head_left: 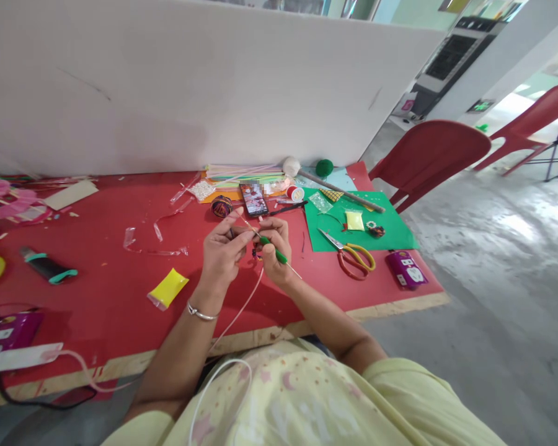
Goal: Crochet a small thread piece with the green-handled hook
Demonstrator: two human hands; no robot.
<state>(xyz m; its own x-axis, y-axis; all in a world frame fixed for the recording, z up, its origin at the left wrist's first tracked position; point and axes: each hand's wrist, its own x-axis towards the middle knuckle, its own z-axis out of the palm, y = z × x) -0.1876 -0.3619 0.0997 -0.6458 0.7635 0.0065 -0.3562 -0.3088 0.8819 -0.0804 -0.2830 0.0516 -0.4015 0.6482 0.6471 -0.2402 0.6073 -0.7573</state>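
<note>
Both of my hands are close together above the red table (97,266). My right hand (276,251) is closed around the green handle of a crochet hook (273,249), whose thin shaft points up and left. My left hand (223,251) has its fingers pinched by the hook's tip, with thin yarn running at the raised forefinger. A small dark multicoloured piece (256,253) hangs between the hands, partly hidden by the fingers. Just beyond them lie a ball of dark multicoloured yarn (222,206) and a phone (253,198) with its screen lit.
Scissors (353,253) lie partly on a green sheet (400,232) at the right, near a purple socket block (407,270). A yellow packet (168,288) and a cutter (49,266) are on the left. White (291,166) and green (324,167) balls sit by the partition. A pale cable (242,308) crosses the table edge.
</note>
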